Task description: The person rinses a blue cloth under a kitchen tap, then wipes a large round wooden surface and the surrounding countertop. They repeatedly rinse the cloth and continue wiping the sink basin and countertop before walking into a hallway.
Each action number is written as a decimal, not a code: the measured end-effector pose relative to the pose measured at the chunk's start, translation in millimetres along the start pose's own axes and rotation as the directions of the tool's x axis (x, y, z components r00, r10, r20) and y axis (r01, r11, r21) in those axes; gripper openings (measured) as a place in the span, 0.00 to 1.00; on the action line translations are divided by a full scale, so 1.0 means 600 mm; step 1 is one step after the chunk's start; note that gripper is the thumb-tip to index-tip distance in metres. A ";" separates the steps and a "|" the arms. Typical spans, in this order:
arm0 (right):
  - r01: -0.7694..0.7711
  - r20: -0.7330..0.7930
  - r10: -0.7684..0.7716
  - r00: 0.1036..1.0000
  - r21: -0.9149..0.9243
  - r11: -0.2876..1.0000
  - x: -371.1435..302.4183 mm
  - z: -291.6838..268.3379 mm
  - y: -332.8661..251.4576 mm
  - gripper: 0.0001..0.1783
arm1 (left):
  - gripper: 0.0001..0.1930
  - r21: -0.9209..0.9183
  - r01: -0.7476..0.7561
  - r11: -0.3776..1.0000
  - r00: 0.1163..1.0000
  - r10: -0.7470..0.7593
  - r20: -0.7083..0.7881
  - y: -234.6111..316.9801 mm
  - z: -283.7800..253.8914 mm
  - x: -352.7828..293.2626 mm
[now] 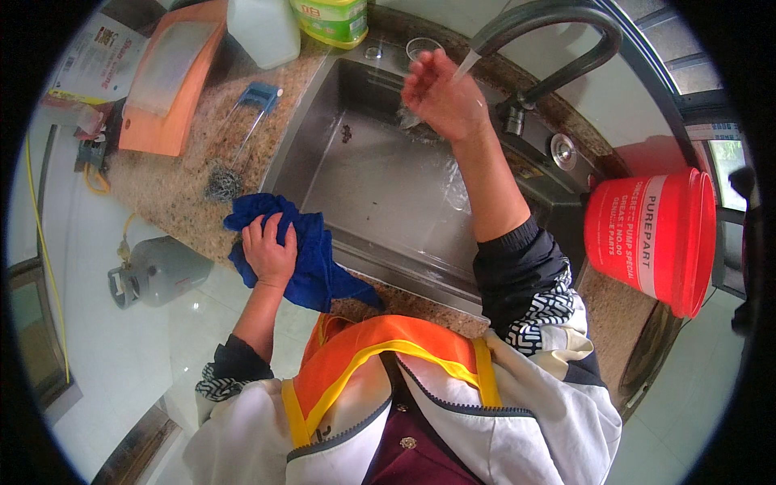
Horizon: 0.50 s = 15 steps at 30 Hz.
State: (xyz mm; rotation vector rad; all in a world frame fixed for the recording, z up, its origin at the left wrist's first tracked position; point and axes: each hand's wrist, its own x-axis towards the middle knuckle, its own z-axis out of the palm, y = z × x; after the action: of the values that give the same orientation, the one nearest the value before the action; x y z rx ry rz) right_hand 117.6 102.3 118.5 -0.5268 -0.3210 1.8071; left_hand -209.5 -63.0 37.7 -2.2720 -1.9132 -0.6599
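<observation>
My left hand (271, 252) presses on a crumpled blue cloth (311, 246), its fingers bent into the folds. The cloth lies on the counter at the sink's front left corner, and one end droops along the near edge. Over the far side of the grey sink (356, 186), my right hand (443, 93) is raised with nothing in it, fingers loosely apart. Water runs from the dark curved faucet (558, 10) onto this hand and splashes below. A few dark scraps (347, 134) stick to the basin.
On the left counter lie a steel-wool scrubber (221, 183) with a blue handle and an orange cutting board (153, 133). A white jug (263, 32) and a green-yellow tub (335, 20) stand behind. To the right is a red bucket (618, 234); a grey gas cylinder (170, 269) sits lower left.
</observation>
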 end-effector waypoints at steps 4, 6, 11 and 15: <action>-0.003 0.033 0.014 0.999 -0.305 0.952 -0.028 0.007 0.003 0.19 | 0.22 -0.506 0.554 0.661 0.832 -0.419 0.364 0.056 -0.038 0.039; -0.035 -0.053 -0.004 0.999 -0.724 0.689 -0.060 -0.001 0.015 0.23 | 0.22 -0.683 0.601 0.416 0.799 -0.352 0.488 0.099 -0.050 0.078; -0.149 -0.186 0.029 0.982 -0.673 0.725 -0.158 -0.052 0.071 0.34 | 0.21 -0.580 0.611 -0.538 0.759 0.193 0.622 0.210 -0.022 0.185; -0.129 -0.154 0.042 0.987 -0.617 0.777 -0.185 -0.077 0.052 0.36 | 0.22 -0.609 0.668 -0.427 0.731 0.227 0.643 0.253 0.036 0.237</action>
State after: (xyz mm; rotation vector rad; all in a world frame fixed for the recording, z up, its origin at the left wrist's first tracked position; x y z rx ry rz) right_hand 140.8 -15.0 84.9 -1.1416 -0.8344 1.7170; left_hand -41.8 43.4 103.4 -2.4692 -2.5963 -3.5160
